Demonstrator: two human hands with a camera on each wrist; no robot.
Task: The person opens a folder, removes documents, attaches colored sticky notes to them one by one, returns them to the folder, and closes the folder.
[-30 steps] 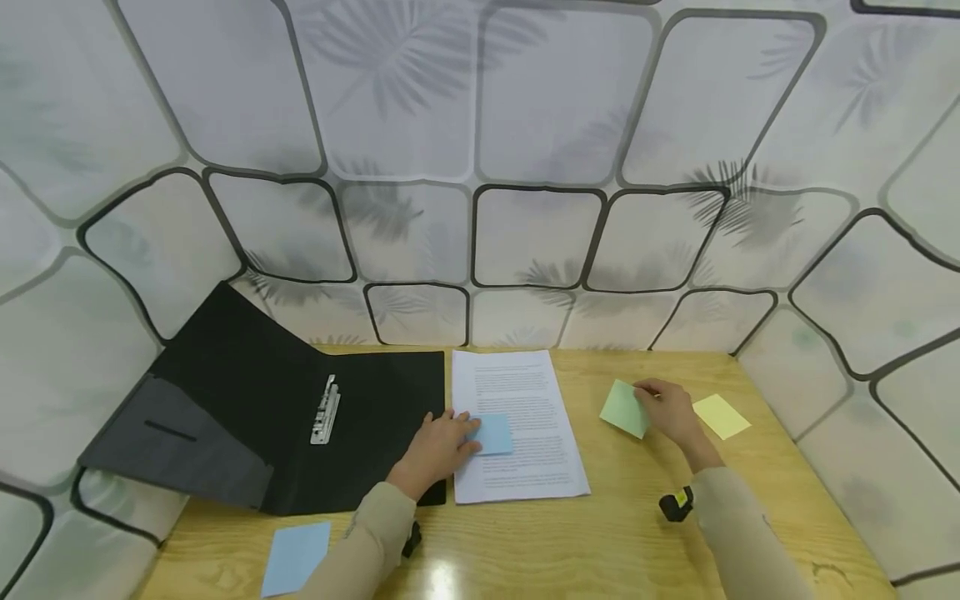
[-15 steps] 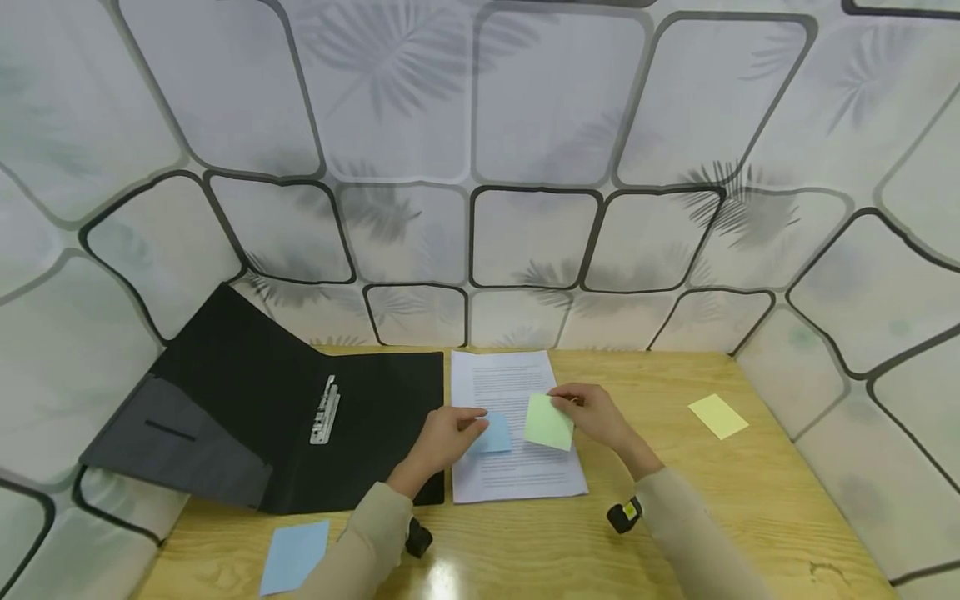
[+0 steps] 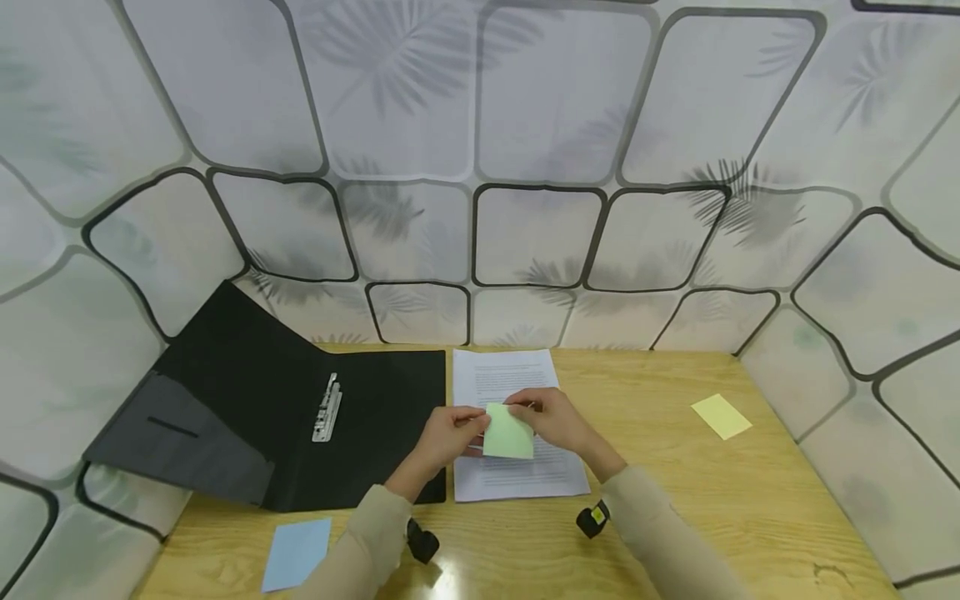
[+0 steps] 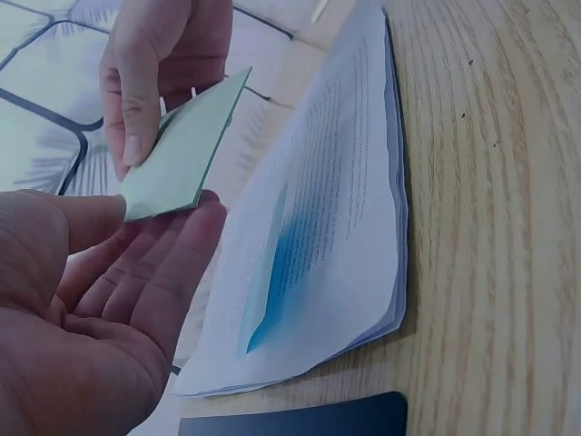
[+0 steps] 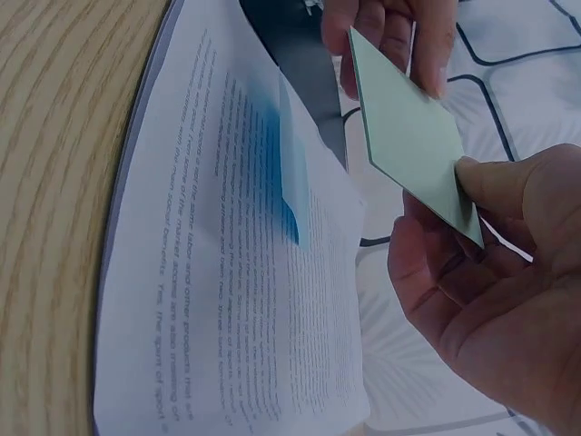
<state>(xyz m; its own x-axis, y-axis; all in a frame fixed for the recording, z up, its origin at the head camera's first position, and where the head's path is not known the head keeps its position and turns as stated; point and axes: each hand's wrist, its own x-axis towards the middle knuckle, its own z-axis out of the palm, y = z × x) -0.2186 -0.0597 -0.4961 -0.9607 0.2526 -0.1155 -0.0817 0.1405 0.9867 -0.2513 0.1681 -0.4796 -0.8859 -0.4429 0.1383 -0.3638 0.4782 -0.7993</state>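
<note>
Both hands meet at the green square above the pages

Biggest first: we have the white cloth wall (image 3: 540,100), patterned with rounded grey and black outlines and leaf prints, closing in the back and both sides of the pale wood-grained table (image 3: 540,550). On the left lies the black rectangular folder (image 3: 390,392), wide open, its left cover tilted up beside the wall. Across that cover's lower part we spot a dark grey slitted pocket (image 3: 202,462); what it holds, we cannot tell. Just right of the folder, the white stack of printed paper sheets (image 3: 551,475) lies flat.

And over that stack, here come the hands! The left hand (image 3: 442,437) pinches the left side of the square pale-green paper note (image 3: 508,435), the right hand (image 3: 555,418) pinches its upper right corner, and the note is up in the air, clear of the pages. It blocks our head view of the square light-blue paper note (image 5: 292,177) below, which the wrist views show on the top page, one edge standing up.

In front of the folder, we find a light-blue paper sheet (image 3: 297,554) by the left sleeve. Far right, well apart, lies a yellow square paper note (image 3: 722,417). Smallest of all, the slim silver metal clip (image 3: 326,410) sits inside the folder, near the spine.
</note>
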